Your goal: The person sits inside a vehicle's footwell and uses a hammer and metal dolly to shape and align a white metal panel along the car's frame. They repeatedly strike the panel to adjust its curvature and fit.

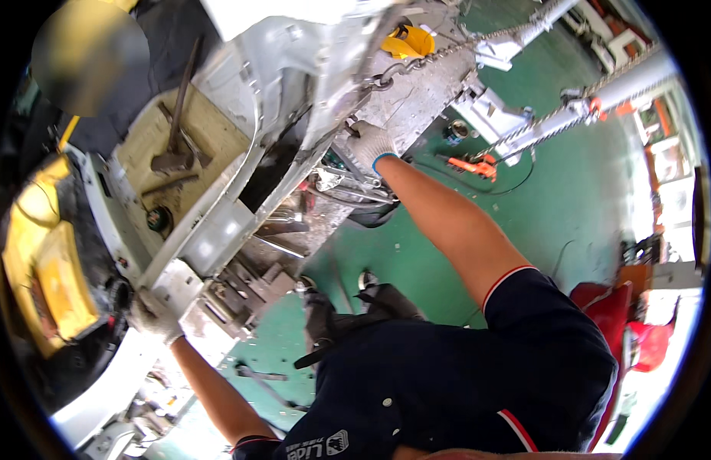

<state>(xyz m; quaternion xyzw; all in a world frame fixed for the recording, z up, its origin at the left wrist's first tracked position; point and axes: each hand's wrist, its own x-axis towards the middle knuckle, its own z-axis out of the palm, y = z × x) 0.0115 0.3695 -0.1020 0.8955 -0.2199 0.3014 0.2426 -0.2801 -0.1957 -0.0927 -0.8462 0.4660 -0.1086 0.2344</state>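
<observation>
A car body (217, 226) stripped to bare and white-painted metal stands on my left and ahead. My left hand (155, 318), in a pale knit glove, holds its lower door-opening edge, fingers partly hidden. My right hand (373, 146), gloved with a blue cuff, is closed at the outer edge of the body's front part. A short dark end (351, 130) shows at its fingers; what it belongs to I cannot make out. Just beyond that hand, a chain (424, 63) is attached to the body by a metal ring.
Inside the body lie a hammer (174, 153) and a round black item (158, 218). Beside it stands a yellow seat-like part (64, 268). A grey bench (317, 230) carries tools; a yellow item (409, 42) rests farther along. An orange tool (474, 166) and a can (455, 132) are on the green floor.
</observation>
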